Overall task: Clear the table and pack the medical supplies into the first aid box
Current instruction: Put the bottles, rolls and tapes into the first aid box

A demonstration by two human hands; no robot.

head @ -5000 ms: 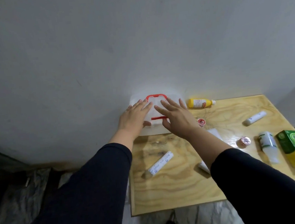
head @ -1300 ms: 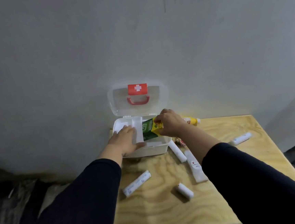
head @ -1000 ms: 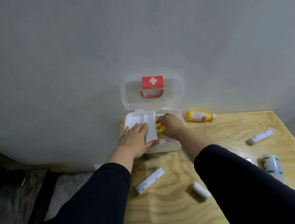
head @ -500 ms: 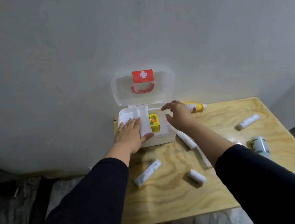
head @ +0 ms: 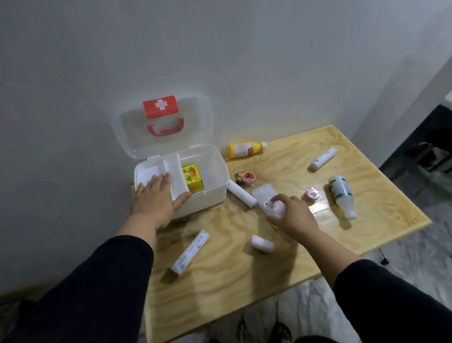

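While lid stands raised against wall:
Box: first aid box [head: 209, 183], white smooth plastic, rounded corners, under left hand; yellow carton [head: 192, 178] inside, just right of its thumb.
Left hand [head: 157, 197]: flat, fingers straight, pressing box's near rim.
Right hand [head: 291, 216]: fingers curled onto clear soft packet [head: 270, 201].
Beside right hand: short white roll [head: 261, 243] near-left, foil-topped cup [head: 312, 192] right.
Room: bare plywood table [head: 229, 288] toward near edge.

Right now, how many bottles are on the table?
2. A yellow bottle lies on its side at the back, right of the first aid box. A white bottle lies on its side toward the right edge. None seems hidden.
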